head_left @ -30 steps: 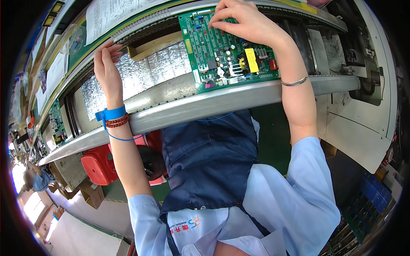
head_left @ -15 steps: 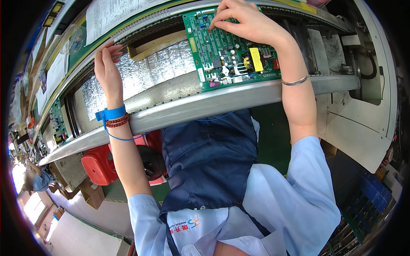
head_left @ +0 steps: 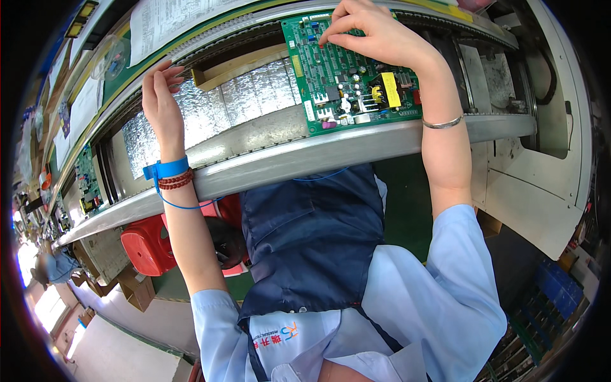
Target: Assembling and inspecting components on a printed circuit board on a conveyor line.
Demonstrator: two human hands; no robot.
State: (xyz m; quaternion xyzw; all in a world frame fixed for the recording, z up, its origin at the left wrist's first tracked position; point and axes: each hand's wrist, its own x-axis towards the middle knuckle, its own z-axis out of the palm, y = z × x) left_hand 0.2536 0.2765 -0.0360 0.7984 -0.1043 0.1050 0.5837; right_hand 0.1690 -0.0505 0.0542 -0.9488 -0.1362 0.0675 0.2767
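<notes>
Circuit board (head_left: 331, 79) spans rails (head_left: 267, 150), presumably for support; left hand (head_left: 163, 105) loosely spread; whether right hand (head_left: 383, 39) pinches red component (head_left: 321, 46), I can't tell.

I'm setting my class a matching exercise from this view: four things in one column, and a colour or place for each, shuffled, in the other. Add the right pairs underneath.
Column one
1. Right hand
2. Wrist strap
3. Bangle
4. Plastic stool

Column two
A. Silver-coloured
B. Red, and lower in the picture than the metal rail
C. Over the green circuit board
D. Blue

Right pairs
1-C
2-D
3-A
4-B
</notes>
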